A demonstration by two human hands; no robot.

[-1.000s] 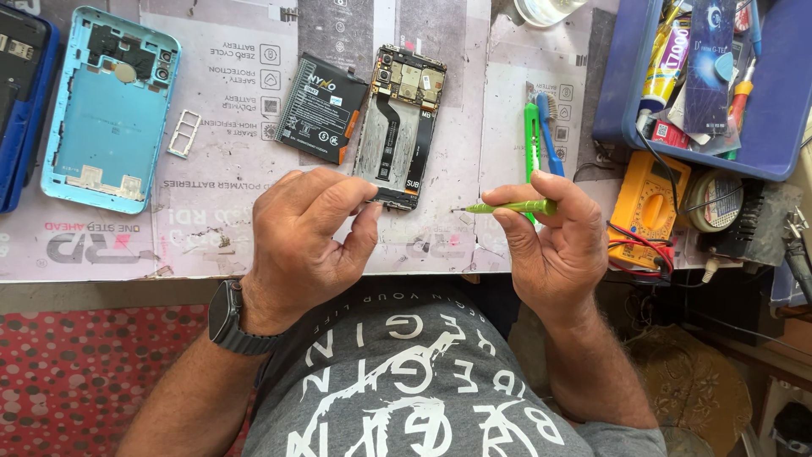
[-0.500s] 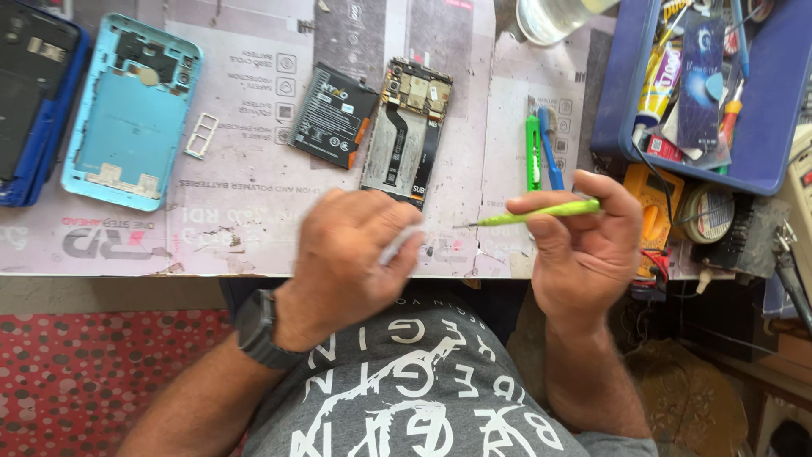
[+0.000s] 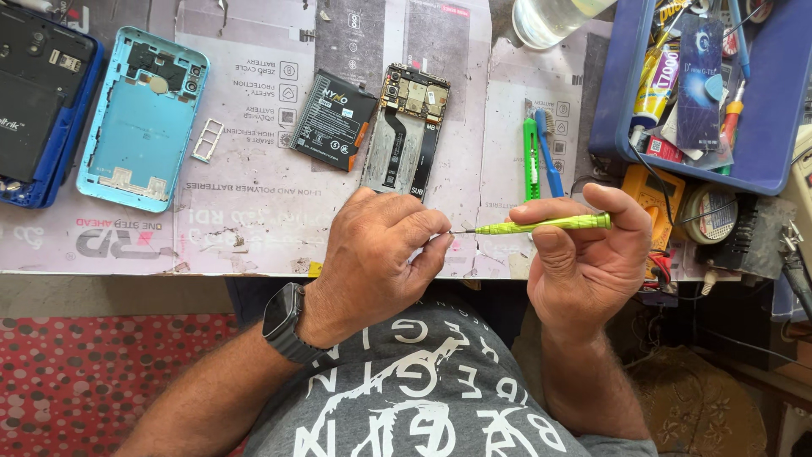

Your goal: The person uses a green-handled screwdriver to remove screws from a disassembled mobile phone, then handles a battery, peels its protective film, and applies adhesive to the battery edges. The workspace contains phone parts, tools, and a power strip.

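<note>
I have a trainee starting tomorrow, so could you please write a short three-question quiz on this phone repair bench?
1. True or false: the right hand holds a green screwdriver.
2. What touches the screwdriver tip: A the left hand, B the battery, C the tray?
3. Which lies nearer the blue back cover: the battery or the open phone?

Key: 1 true; 2 A; 3 the battery.

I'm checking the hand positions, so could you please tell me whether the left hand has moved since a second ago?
Yes. The left hand has come off the opened phone and moved toward the person, past the table edge; its fingertips now meet the green screwdriver tip.
</note>
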